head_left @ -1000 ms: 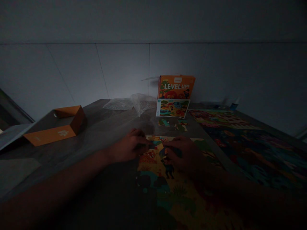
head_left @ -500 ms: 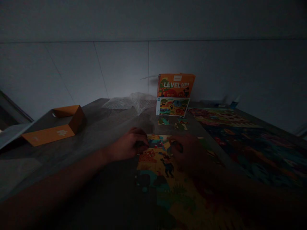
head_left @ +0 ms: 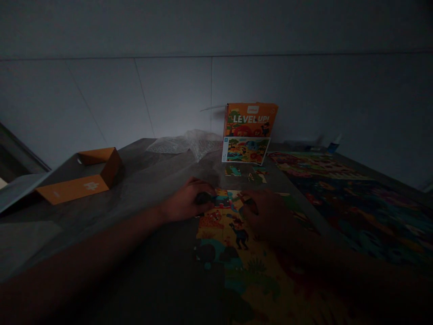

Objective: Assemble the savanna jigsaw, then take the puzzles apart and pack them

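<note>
A partly joined jigsaw puzzle (head_left: 248, 266) with animals on yellow ground lies before me in dim light. At its far left corner, my left hand (head_left: 189, 198) is closed, thumb and fingers pinching the left edge of a blue-and-yellow puzzle piece (head_left: 222, 199). Across from it, my right hand (head_left: 267, 210) has its thumb and forefinger curled on a puzzle piece at the far edge. Its palm hides part of the puzzle beneath. Whether the pieces between my hands are fully interlocked, I cannot tell.
Behind the puzzle stand an orange puzzle box (head_left: 250, 131) and loose pieces (head_left: 233, 170). Crumpled bubble wrap (head_left: 189, 142) lies left of it, an open orange box tray (head_left: 74, 187) farther left. Another puzzle (head_left: 368, 212) covers the right side, with a small bottle (head_left: 334, 144) behind.
The whole view has shifted slightly, with things sitting a little farther right. Both hands stay at the puzzle's far edge, and more of the blue-and-yellow piece shows beside my left fingertips.
</note>
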{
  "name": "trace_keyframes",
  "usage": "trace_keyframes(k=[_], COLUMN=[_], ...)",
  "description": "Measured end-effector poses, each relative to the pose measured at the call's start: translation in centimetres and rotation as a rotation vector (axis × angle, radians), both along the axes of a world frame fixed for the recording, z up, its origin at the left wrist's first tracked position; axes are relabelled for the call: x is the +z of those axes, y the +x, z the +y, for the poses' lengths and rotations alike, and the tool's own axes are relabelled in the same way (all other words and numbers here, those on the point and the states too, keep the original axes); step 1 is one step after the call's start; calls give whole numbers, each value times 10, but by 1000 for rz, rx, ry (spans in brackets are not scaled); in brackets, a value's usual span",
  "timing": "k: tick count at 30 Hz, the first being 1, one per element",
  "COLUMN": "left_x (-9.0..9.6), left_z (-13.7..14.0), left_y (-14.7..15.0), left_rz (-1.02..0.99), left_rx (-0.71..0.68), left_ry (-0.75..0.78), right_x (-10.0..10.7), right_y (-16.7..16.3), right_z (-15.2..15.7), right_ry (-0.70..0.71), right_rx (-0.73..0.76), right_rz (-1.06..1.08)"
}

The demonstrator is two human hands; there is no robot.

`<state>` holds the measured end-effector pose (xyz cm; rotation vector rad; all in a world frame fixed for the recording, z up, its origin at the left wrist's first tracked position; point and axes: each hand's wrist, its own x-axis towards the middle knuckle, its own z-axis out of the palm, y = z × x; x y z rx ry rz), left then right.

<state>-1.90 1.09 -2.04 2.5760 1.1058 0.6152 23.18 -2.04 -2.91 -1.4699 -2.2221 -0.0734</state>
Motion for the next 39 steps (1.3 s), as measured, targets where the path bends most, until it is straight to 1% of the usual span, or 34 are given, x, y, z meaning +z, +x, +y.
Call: trace_keyframes(k=[15, 20, 24, 27, 30, 32, 35, 36, 39], left_x=[1, 2, 2, 1, 1, 1, 1, 1, 1], left_z=[2, 1, 1, 1, 2, 2, 2, 1, 1], left_y=[-5, -4, -3, -4, -4, -4, -5, -5, -5], left_rz=[23, 29, 40, 38, 35, 36, 43, 48, 53], left_rx=[-102, -93, -70, -68, -74, -74, -77, -79, -79], left_ry=[52, 65, 59, 56, 65, 63, 54, 52, 49], right_x=[-1, 2, 4, 4, 7, 13, 20, 21, 13], right_y=[-1, -2, -1, -2, -1, 4, 20, 27, 46], right_z=[-2, -2, -2, -2, 0, 6, 26, 34, 58], right_ry=[-94, -141, -164, -160, -137, -165, -284, -290, -194], right_rx=[-37, -60, -6, -2, -36, -62, -98, -115, -160], right_rz=[3, 16, 51, 57, 18, -7, 7, 19, -28])
